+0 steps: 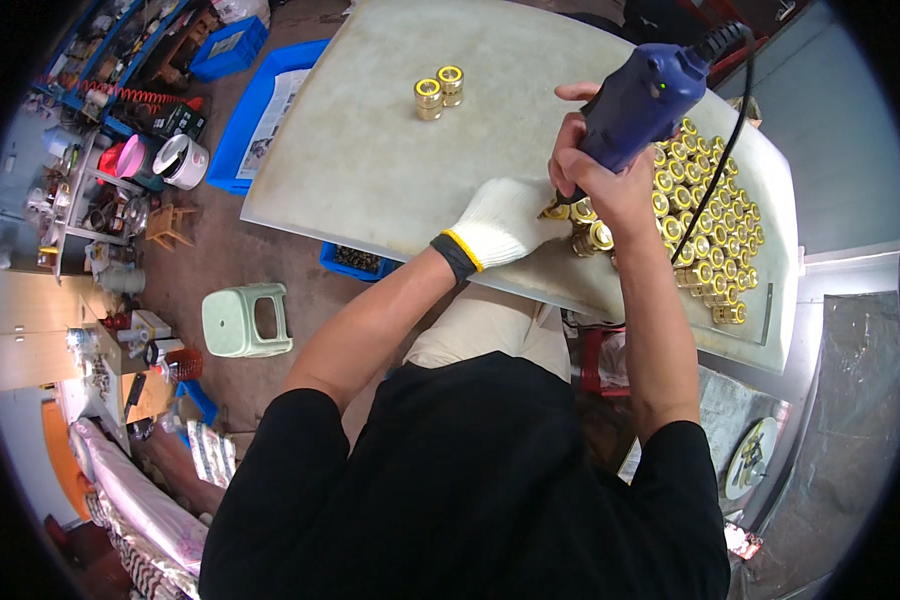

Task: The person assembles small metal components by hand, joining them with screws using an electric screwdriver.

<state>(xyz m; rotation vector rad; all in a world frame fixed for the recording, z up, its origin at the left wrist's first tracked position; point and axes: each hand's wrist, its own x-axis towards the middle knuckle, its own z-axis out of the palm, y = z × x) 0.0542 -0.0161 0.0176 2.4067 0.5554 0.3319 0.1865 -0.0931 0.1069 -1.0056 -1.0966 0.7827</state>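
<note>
My right hand (610, 180) is wrapped around a dark blue-purple corded electric screwdriver (642, 105), its index finger stretched out to the left. The tool slants down to the left, and its thin tip meets a small brass cylindrical fitting (562, 212) at the table's near side. My left hand (508, 222), in a white knit glove with a yellow and black cuff, is closed at that fitting; its fingertips are partly hidden. Just right of it, more brass fittings (598, 238) stand beneath my right wrist. Two brass fittings with yellow-rimmed tops (428, 98) stand apart toward the far side.
Many brass fittings (705, 225) crowd the right part of the pale table (370, 150). The tool's black cable (732, 150) hangs across them. A flat metal strip (767, 315) lies near the right corner. Blue trays (238, 135) and a pale green stool (238, 322) are on the left.
</note>
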